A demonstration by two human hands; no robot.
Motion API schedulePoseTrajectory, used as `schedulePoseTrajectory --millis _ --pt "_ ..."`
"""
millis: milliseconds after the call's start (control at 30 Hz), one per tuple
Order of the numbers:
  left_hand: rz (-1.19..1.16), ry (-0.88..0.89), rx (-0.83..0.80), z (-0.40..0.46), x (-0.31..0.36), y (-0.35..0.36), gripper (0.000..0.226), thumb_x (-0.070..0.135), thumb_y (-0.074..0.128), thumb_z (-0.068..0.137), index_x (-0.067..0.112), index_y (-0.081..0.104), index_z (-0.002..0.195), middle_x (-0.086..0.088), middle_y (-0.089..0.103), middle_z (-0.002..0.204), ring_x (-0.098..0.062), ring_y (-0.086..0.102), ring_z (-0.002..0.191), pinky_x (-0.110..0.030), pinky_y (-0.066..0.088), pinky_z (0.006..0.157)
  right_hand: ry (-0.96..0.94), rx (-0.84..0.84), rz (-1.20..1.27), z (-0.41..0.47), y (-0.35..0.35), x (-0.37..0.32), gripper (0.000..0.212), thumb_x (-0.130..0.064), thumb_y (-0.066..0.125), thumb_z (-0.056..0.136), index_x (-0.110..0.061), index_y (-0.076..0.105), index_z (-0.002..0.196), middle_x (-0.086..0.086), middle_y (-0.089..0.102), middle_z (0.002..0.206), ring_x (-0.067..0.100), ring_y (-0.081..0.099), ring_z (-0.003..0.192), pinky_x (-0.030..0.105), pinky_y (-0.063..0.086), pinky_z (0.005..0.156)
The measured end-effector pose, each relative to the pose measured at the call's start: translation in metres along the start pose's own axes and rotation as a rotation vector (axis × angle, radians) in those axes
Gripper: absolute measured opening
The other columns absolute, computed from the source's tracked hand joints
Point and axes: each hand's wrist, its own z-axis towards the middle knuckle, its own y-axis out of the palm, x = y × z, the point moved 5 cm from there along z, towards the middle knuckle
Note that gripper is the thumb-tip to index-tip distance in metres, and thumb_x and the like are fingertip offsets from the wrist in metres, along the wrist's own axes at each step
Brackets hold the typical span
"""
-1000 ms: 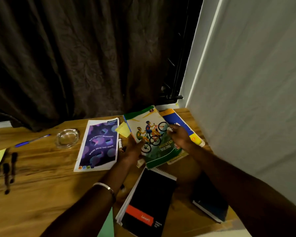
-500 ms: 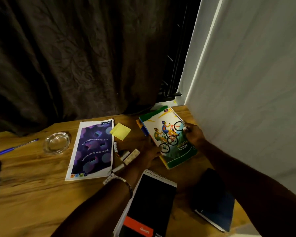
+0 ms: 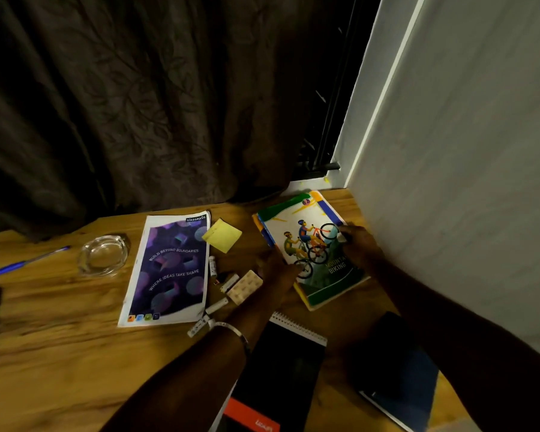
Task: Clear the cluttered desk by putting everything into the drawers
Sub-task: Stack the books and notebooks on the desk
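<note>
Over by the wall at the back right of the table (image 3: 60, 353): mountain biking book (image 3: 317, 260), stacked square on another book with a yellow and blue cover, only its edges peeking out. Left hand (image 3: 273, 266) pressed against the stack's left edge, right hand (image 3: 356, 244) curled over the right edge near the wall (image 3: 449, 182), so basically gripping the pair from both sides. Can't tell how far the fingers reach underneath, too dark.

Best bet, probably: keep both books squared up and lift as one, thumbs on top, fingers below, so the bottom one doesn't slide out. Worth watching the small white sticks (image 3: 228, 282) and the pale card (image 3: 245, 286) just beside the left wrist, easy to sweep off.

Further out: yellow sticky pad (image 3: 222, 235), purple notebook (image 3: 169, 269), glass ashtray (image 3: 103, 255), blue pen (image 3: 32, 260). Nearer the body: black spiral pad (image 3: 281, 378) and dark blue book (image 3: 399, 375). No drawers in view, so plenty left to do.
</note>
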Motion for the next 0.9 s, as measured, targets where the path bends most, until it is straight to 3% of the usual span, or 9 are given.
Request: schedulePoseTrajectory --millis 200,300,400,500,567,633,767,867,900 --pt "-0.336 -0.089 -0.132 -0.007 0.007 0.007 0.051 0.000 0.066 0.084 0.015 0.045 0.128 -0.006 0.057 0.123 -0.027 0.055 0.116 -0.043 0.049 0.096 0.042 -0.029 -0.119 0.003 0.004 0.012 0.043 -0.047 0.045 0.091 -0.027 0.055 0.128 0.010 0.056 0.128 0.030 0.057 0.109 0.043 0.051 0.093" --pt "-0.415 -0.106 -0.191 -0.007 0.006 0.007 0.049 0.000 0.061 0.088 0.011 0.044 0.133 -0.012 0.056 0.132 -0.030 0.055 0.118 -0.049 0.049 0.096 0.067 -0.008 -0.084 -0.004 0.003 0.017 0.042 -0.050 0.050 0.090 -0.027 0.057 0.125 0.007 0.056 0.127 0.028 0.056 0.111 0.044 0.052 0.092" --pt "-0.459 -0.120 -0.190 -0.008 0.007 0.005 0.044 0.001 0.056 0.092 0.006 0.045 0.134 -0.014 0.056 0.131 -0.031 0.059 0.108 -0.032 0.055 0.071 0.084 0.043 -0.108 -0.016 0.004 0.021 0.041 -0.050 0.049 0.092 -0.028 0.056 0.125 0.005 0.053 0.126 0.027 0.052 0.116 0.042 0.050 0.093" --pt "-0.524 -0.257 -0.257 -0.019 0.007 0.009 0.040 0.005 0.051 0.095 0.006 0.044 0.135 -0.018 0.057 0.126 -0.034 0.064 0.088 -0.029 0.055 0.049 0.100 0.044 -0.079 -0.018 0.013 0.037 0.047 -0.069 0.041 0.083 -0.039 0.054 0.117 0.000 0.053 0.123 0.021 0.059 0.105 0.043 0.058 0.081" --pt "-0.548 -0.284 -0.317 -0.024 0.007 0.011 0.045 0.005 0.051 0.095 0.006 0.040 0.139 -0.018 0.058 0.123 -0.032 0.066 0.082 -0.031 0.056 0.050 0.096 0.048 -0.067 0.000 0.025 0.066 0.056 -0.079 0.031 0.079 -0.041 0.050 0.115 -0.001 0.055 0.119 0.019 0.062 0.097 0.042 0.060 0.074" --pt "-0.507 -0.249 -0.332 -0.028 0.011 0.009 0.045 0.004 0.051 0.095 0.005 0.041 0.139 -0.019 0.057 0.128 -0.024 0.068 0.073 -0.027 0.056 0.050 0.119 0.058 -0.100 -0.014 0.018 0.045 0.059 -0.076 0.025 0.082 -0.035 0.049 0.117 0.003 0.057 0.121 0.022 0.060 0.101 0.044 0.058 0.079" --pt "-0.343 0.031 -0.174 -0.025 0.020 -0.012 0.050 -0.001 0.052 0.093 0.007 0.039 0.141 -0.016 0.052 0.137 -0.034 0.056 0.118 -0.025 0.056 0.073 0.187 0.252 -0.117 -0.042 0.015 -0.012 0.056 -0.051 0.048 0.090 -0.016 0.045 0.134 0.017 0.047 0.132 0.039 0.044 0.123 0.052 0.037 0.103" --pt "-0.261 0.184 -0.133 -0.038 0.025 -0.038 0.042 -0.003 0.050 0.093 0.006 0.044 0.134 -0.016 0.059 0.126 -0.022 0.064 0.108 -0.017 0.056 0.070 0.056 0.313 -0.086 -0.047 0.032 -0.053 0.062 -0.052 0.048 0.083 -0.012 0.050 0.130 0.016 0.056 0.126 0.036 0.051 0.116 0.047 0.041 0.098" --pt "-0.233 0.187 -0.112 -0.039 0.023 -0.048 0.042 -0.004 0.050 0.093 0.009 0.044 0.132 -0.011 0.058 0.124 -0.014 0.063 0.107 -0.019 0.054 0.077 0.030 0.274 -0.064 -0.046 0.038 -0.065 0.059 -0.047 0.052 0.082 -0.013 0.051 0.130 0.015 0.058 0.125 0.035 0.052 0.115 0.046 0.044 0.098"
